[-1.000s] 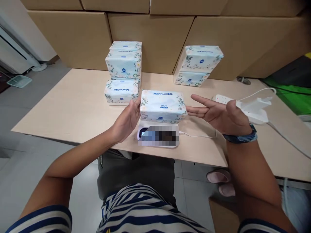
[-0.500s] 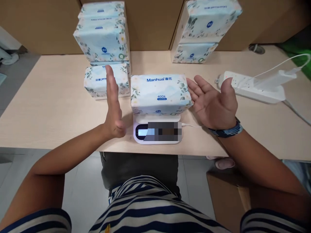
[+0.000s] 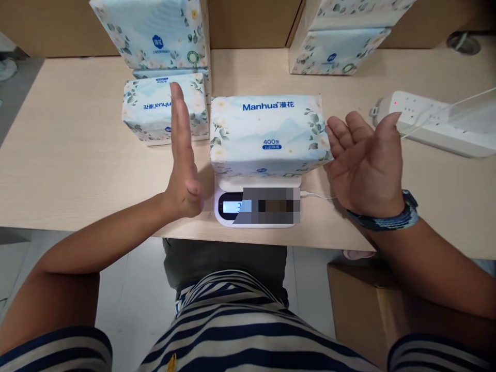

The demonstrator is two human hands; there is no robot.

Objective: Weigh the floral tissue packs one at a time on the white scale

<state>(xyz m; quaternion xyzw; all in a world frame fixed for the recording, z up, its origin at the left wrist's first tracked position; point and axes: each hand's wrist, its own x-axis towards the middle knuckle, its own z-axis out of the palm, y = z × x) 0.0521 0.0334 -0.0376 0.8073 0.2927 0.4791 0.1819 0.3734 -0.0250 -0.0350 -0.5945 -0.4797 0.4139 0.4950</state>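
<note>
A white and pale blue tissue pack [image 3: 267, 132] with flower print rests on top of a small white digital scale [image 3: 258, 183]. The scale's lit display shows at its left, while the rest of its front is covered by a blurred patch. To the left of the pack, my left hand [image 3: 184, 160] is held upright and flat, apart from the pack, holding nothing. My right hand [image 3: 364, 160] is at the pack's right end, palm up with fingers spread and thumb raised. Its fingertips are close to the pack; whether they touch it, I cannot tell.
Another tissue pack [image 3: 151, 124] lies behind my left hand, before a stack of packs [image 3: 163, 33]. A second stack [image 3: 337, 51] stands at the back right. A white power strip [image 3: 430, 119] with cables lies at right. A cardboard box [image 3: 356, 299] is below the table.
My view has tilted down and come closer, so the stacks sit higher in the picture. A digit now shows on the scale's display. My right hand has shifted slightly away from the pack's end.
</note>
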